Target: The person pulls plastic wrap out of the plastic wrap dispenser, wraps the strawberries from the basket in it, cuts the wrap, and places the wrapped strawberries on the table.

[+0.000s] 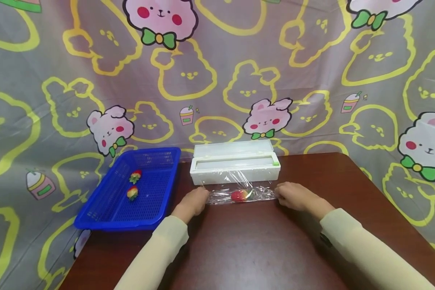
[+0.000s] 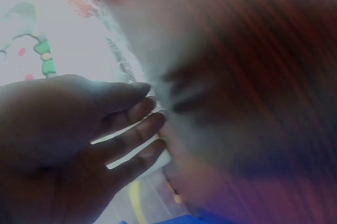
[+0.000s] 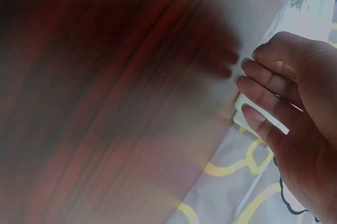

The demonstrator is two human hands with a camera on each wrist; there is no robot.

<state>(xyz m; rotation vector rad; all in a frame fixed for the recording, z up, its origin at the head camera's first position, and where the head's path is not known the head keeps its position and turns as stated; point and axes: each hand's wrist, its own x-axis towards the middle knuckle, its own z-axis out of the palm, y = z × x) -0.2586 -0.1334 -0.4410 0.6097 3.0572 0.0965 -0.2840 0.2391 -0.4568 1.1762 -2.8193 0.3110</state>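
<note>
A sheet of clear plastic wrap point(image 1: 221, 196) stretches forward from a white wrap dispenser box point(image 1: 235, 175) over the brown table. Around a red strawberry point(image 1: 239, 195) with green leaves, the film's near part is gathered into a crinkled band. My left hand point(image 1: 195, 201) pinches the left end of that band between thumb and fingers; the left wrist view shows the thumb against the index fingertip. At the right end, my right hand point(image 1: 291, 196) pinches the film, its thumb and index tips meeting in the right wrist view.
On the left stands a blue plastic basket point(image 1: 154, 207) with two strawberries point(image 1: 132, 193) inside. The dispenser's translucent lid point(image 1: 232, 148) is raised at the back, and a green cutter slider point(image 1: 276, 164) sits at its right end. A cartoon-print cloth point(image 1: 210, 112) hangs behind the table.
</note>
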